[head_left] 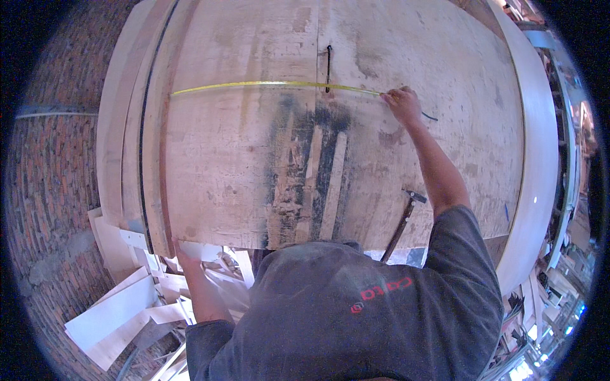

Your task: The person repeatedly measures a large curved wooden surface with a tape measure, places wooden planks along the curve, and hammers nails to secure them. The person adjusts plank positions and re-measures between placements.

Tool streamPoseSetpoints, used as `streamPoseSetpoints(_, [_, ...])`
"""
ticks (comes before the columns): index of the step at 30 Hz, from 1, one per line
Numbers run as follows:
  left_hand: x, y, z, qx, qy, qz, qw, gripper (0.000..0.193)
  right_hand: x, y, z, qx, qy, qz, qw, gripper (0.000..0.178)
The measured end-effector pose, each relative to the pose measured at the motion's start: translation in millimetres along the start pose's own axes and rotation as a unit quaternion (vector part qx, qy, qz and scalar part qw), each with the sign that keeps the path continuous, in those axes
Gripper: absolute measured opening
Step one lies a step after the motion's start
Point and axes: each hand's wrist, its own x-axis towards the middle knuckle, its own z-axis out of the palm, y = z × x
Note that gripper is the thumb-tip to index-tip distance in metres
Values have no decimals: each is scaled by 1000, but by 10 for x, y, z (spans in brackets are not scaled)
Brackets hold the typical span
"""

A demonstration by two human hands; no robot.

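Right hand (403, 101) pinches a thin, floppy yellow tape measure (273, 84) across the plywood sheet (241, 159); left hand (184, 257) grips its near edge.

Right hand (403, 103): pressed on plywood sheet (241, 159), pinching end of yellow tape measure (267, 84).
Tape measure: stretched across sheet toward left edge.
Left hand (184, 255): gripping sheet's near edge.
Hammer (402, 222): lying on sheet, beside right forearm.
Offcuts (121, 311): piled below, lower left, beside brick wall (51, 178).
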Motion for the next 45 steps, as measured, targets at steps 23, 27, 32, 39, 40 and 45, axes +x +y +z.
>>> streamPoseSetpoints(23, [78,139,-61,32,21,2,999,66,-1,-269,-2,-11,10,-26,1000,30])
streamPoseSetpoints(27, [165,156,-167,-20,-3,-19,1000,35,13,-237,90,8,29,-23,999,29])
streamPoseSetpoints(32, [244,144,-248,-1,-19,-14,1000,51,44,-394,39,-2,-3,-11,1000,30])
streamPoseSetpoints(39, [239,167,-261,20,1,-12,1000,57,79,-411,85,-8,-7,-31,999,31])
streamPoseSetpoints(40, [242,165,-258,24,1,-15,1000,57,89,-373,116,-3,-3,-20,1000,31])
streamPoseSetpoints(45, [281,199,-289,40,6,-12,999,56,95,-352,173,2,-3,-6,1000,32])
